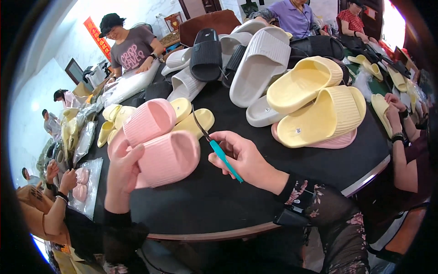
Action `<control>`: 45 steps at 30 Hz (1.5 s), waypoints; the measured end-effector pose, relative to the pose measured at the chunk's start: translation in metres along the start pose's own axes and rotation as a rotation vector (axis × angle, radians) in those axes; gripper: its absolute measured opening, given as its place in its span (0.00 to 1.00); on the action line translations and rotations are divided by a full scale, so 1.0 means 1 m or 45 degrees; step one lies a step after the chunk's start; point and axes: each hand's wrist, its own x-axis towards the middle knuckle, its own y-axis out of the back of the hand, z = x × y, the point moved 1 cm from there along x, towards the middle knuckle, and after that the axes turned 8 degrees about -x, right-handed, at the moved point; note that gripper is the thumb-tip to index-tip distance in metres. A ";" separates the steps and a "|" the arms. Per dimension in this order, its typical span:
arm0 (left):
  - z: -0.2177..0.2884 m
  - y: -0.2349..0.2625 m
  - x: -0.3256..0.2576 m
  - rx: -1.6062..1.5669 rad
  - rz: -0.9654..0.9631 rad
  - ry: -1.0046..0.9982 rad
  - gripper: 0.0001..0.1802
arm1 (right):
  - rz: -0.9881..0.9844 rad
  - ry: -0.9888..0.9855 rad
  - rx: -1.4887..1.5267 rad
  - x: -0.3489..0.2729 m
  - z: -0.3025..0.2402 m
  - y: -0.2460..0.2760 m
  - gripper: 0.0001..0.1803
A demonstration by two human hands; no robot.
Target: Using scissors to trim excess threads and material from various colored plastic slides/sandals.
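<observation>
Two glossy pink slippers with ribbed uppers [168, 157], above the matte black counter [219, 205], long axis slanting up rightward, toe end uncertain; pinched at their left by the left hand [125, 166], with bare surface between them and the counter's brown near rim [214, 235]. To their right: right hand [244, 157] clasping a slim teal-handled tool [224, 160], dark curved tip toward them. Farther right: pale yellow ribbed slipper [315, 129], its insole bearing a small white printed label [298, 131].
</observation>
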 end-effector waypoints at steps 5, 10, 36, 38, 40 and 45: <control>-0.026 -0.024 0.012 -0.205 0.015 -0.161 0.22 | 0.047 0.241 -0.427 -0.001 0.008 -0.001 0.23; -0.042 -0.024 0.018 -0.256 0.122 -0.373 0.25 | 0.088 0.221 -0.741 0.000 0.007 -0.002 0.23; -0.043 -0.024 0.004 -0.222 -0.062 -0.318 0.35 | 0.032 0.203 -0.874 -0.002 0.010 -0.003 0.26; -0.044 -0.024 0.004 -0.218 -0.053 -0.305 0.35 | 0.087 0.221 -0.883 -0.002 0.008 -0.003 0.24; -0.045 -0.025 0.004 -0.220 -0.063 -0.309 0.36 | 0.074 0.209 -0.856 -0.001 0.007 -0.003 0.24; -0.045 -0.027 0.003 -0.227 -0.093 -0.342 0.36 | 0.073 0.192 -0.827 -0.002 0.007 -0.002 0.23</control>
